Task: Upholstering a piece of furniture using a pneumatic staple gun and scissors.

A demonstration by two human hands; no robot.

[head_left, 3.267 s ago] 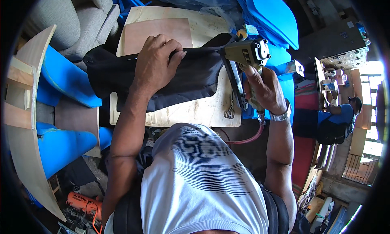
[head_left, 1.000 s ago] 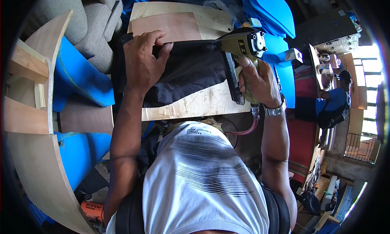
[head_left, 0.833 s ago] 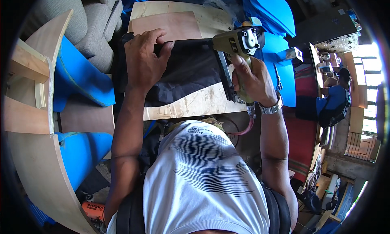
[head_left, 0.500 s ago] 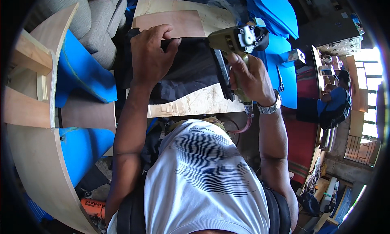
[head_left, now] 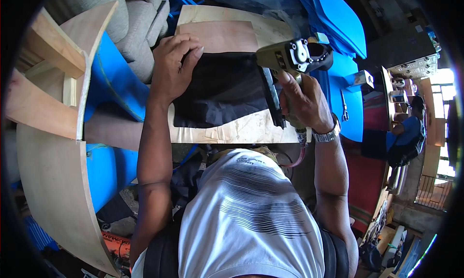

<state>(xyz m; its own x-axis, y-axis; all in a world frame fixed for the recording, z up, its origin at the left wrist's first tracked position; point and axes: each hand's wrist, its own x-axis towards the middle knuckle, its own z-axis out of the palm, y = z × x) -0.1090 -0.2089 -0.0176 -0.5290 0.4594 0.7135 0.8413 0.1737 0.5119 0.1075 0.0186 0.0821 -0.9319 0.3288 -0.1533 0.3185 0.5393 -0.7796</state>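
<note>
An olive-green pneumatic staple gun [head_left: 284, 57] with a pale head and a long dark magazine is gripped in my right hand [head_left: 308, 100]. Its nose points left, at the right end of a black cloth [head_left: 220, 89]. The cloth lies over a pale wooden board [head_left: 232, 132], with a thin brown plywood piece [head_left: 227, 35] showing behind it. My left hand [head_left: 175, 65] is at the cloth's left end, fingers loosely bent and the thumb apart from them. Nothing shows between those fingers. A pinkish air hose [head_left: 300, 157] runs down from the gun's handle.
Curved plywood frames [head_left: 53, 181] with blue foam panels [head_left: 113, 77] stand at left, beside grey cushions [head_left: 137, 34]. Blue foam sheets [head_left: 333, 22] and scissors [head_left: 344, 106] lie at right. Farther right, a person [head_left: 408, 130] in blue is by a bench.
The cloth's left end, earlier bunched up around my left hand, now lies lower and flatter. The hand sits left of it. The whole view has shifted slightly. My right hand keeps the staple gun.
</note>
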